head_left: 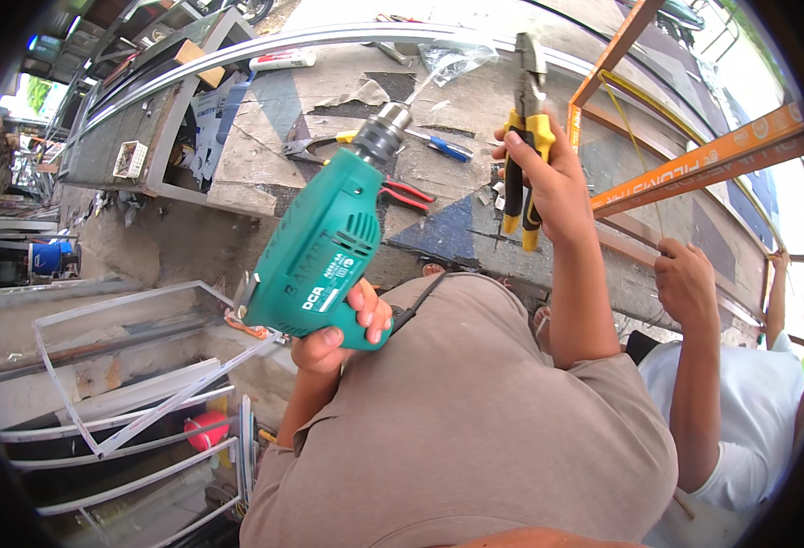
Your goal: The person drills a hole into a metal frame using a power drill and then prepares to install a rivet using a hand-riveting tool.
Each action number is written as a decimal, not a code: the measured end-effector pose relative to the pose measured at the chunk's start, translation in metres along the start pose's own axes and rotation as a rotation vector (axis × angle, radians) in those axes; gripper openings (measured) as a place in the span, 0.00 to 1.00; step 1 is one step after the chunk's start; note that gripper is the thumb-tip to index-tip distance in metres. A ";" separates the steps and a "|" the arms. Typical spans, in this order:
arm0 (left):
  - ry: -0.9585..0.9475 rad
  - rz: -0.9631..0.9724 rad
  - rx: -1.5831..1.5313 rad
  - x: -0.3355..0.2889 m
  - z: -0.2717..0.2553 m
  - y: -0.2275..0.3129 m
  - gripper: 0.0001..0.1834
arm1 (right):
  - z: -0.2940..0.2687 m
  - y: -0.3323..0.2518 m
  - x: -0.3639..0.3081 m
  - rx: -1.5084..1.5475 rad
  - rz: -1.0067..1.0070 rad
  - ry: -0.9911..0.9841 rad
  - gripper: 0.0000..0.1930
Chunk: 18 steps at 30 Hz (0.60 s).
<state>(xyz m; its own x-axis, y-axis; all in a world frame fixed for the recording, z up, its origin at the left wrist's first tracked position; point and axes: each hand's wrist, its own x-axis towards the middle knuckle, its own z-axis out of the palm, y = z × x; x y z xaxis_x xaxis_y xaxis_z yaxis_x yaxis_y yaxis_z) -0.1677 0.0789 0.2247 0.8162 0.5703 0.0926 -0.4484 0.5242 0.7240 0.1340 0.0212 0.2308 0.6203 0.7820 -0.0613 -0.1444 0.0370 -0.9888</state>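
A green electric drill fills the middle of the head view, tilted with its metal chuck up and to the right. My left hand is closed round its handle, and a black cord leaves the grip. A thin bit shows at the chuck's tip. In my right hand, raised over the bench, is a pair of pliers with yellow and black handles and its metal jaws pointing up. Beyond the drill, red-handled pliers and a blue screwdriver lie on the worn wooden bench.
Orange metal bars cross the right side, where a co-worker's hand is close to them. A long white metal profile runs along the far side. White frames stand at lower left near a red container.
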 end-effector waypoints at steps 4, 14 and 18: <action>-0.053 0.069 0.035 0.001 -0.010 -0.003 0.34 | -0.010 0.031 0.021 -0.145 0.124 0.072 0.36; -0.102 0.045 0.174 -0.010 -0.016 0.002 0.42 | -0.035 0.165 0.107 -0.135 0.303 0.130 0.28; -0.068 0.031 0.214 -0.013 -0.010 0.004 0.41 | -0.029 0.153 0.167 -0.002 0.333 0.238 0.05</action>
<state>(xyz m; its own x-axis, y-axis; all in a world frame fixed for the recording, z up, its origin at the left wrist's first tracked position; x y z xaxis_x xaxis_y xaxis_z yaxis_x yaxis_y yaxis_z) -0.1837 0.0799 0.2196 0.8291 0.5362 0.1580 -0.3925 0.3570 0.8477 0.2382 0.1391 0.0658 0.7013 0.5849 -0.4075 -0.3658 -0.1954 -0.9100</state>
